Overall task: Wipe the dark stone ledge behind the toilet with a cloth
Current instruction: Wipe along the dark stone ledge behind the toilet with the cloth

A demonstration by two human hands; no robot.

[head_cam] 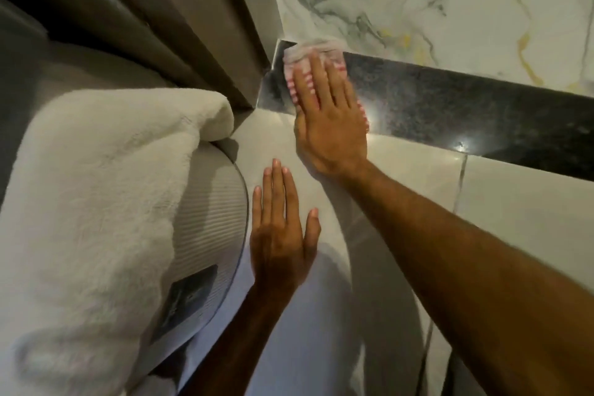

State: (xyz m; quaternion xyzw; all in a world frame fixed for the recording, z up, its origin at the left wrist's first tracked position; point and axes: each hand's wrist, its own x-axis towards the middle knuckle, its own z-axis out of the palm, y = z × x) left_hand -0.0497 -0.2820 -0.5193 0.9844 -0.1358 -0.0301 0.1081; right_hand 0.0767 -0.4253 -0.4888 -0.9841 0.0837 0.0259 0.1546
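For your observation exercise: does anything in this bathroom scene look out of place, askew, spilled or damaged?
Nothing stands out. The right hand presses a striped cloth flat on the ledge at its left end; the left hand rests flat on the tile below. No spill or crack shows. The white towel hangs at left.

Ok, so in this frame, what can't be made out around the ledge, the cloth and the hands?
All in the head view:
- Cloth: mostly under the flat right hand; its far end is blurred.
- Ledge: cut off by the right frame edge, so its length is unknown; whether it is clean is unclear under the glare.
- Dark label beside the white towel: print is too blurred to read.
- Left hand: contact with the pale surface is unclear.
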